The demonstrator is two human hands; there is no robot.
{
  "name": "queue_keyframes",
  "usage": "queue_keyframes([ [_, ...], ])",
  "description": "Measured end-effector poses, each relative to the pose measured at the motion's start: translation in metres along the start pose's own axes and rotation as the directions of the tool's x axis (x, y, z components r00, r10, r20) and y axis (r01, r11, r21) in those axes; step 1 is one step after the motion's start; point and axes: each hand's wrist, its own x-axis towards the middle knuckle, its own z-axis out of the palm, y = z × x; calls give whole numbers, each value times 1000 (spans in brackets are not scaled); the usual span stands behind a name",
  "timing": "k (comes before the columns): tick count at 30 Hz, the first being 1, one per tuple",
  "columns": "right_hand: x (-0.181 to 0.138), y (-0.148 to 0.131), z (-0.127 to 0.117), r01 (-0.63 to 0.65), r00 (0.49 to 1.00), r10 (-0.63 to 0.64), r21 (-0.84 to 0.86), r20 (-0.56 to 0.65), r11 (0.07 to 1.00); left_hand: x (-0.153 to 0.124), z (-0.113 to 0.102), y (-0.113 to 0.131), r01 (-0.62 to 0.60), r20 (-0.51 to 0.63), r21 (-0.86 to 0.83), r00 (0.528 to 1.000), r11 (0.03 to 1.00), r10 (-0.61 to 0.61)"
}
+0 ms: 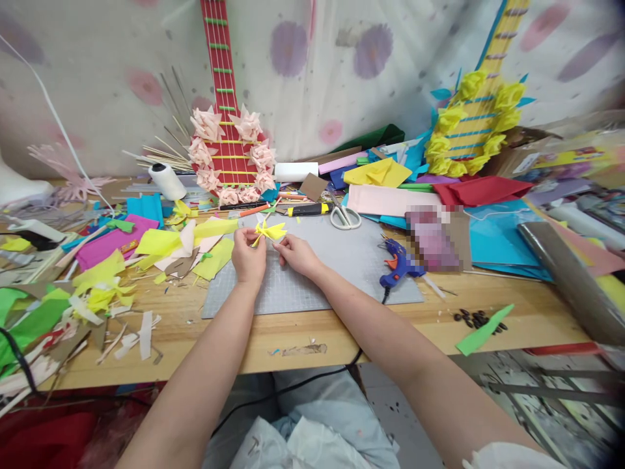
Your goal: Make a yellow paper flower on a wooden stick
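Observation:
A small yellow paper flower (271,230) with pointed petals is held over the cutting mat (312,280). My left hand (249,257) pinches its base between thumb and fingers. On the other side my right hand (297,254) has thumb and forefinger closed at the flower's lower right edge; what exactly lies between those fingertips is too small to make out. Just beyond the hands lie a yellow-and-black utility knife (308,210) and white-handled scissors (346,218). A blue glue gun (401,264) rests on the mat's right side.
Yellow crepe paper scraps (159,242) and green strips (41,322) cover the left side. A red paper guitar (229,156) and a yellow one (466,127) lean at the back. Folded coloured paper (505,234), dark beads (481,320) and a green strip (486,330) lie right. A black cord crosses my lap.

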Motion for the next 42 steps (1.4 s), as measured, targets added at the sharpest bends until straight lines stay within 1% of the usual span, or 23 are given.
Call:
queue_keyframes([
  [7,-1,0,1,29,999,-28,-65,18,997,0,0,2,44,-40,63,998,997,-42],
  [12,-1,0,2,46,999,-44,-102,22,994,0,-1,2,64,-35,44,997,997,-63],
  [15,-2,0,4,43,999,-43,-120,5,992,0,-1,3,41,-28,63,999,997,-39],
  [20,-5,-1,10,34,994,-51,-167,-94,985,-2,-3,6,-71,28,130,997,989,68],
  [23,-6,0,14,29,989,-57,-193,-139,981,-2,-5,9,-95,44,146,995,985,90],
  [25,-6,0,15,23,986,-53,-188,-158,982,-2,-6,10,-79,25,147,997,986,76],
  [29,-6,-1,14,-3,984,-26,-161,-177,987,-3,-6,13,-58,-54,165,996,985,68],
  [32,-6,-2,13,-4,986,-20,-146,-167,989,-2,-5,13,-52,-64,118,996,992,59],
  [35,-6,-2,12,3,989,-21,-123,-148,992,-1,-2,9,14,-60,22,998,1000,-13],
  [37,-7,-3,12,10,992,-23,-104,-122,995,0,1,6,120,-55,-84,991,989,-124],
  [40,-7,-3,11,32,996,-39,-87,-83,996,2,6,2,294,-21,-246,951,924,-308],
  [42,-7,-4,10,44,997,-50,-88,-66,995,2,8,2,346,-4,-297,932,890,-363],
])
